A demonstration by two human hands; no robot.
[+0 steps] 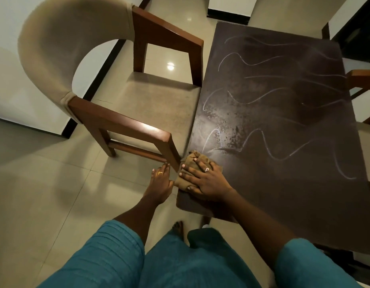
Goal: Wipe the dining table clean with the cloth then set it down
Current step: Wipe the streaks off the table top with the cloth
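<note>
The dark brown dining table fills the right half of the view, streaked with pale wavy wipe marks and speckled patches. A crumpled tan cloth lies at its near left corner. My right hand presses flat on the cloth, fingers spread, a ring on one finger. My left hand hangs just off the table's left edge, beside the chair's front leg, fingers loosely extended and holding nothing.
A wooden armchair with beige cushion and curved back stands tight against the table's left edge. Another chair's arm shows at the right. Glossy beige floor tiles lie at left; my teal clothing fills the bottom.
</note>
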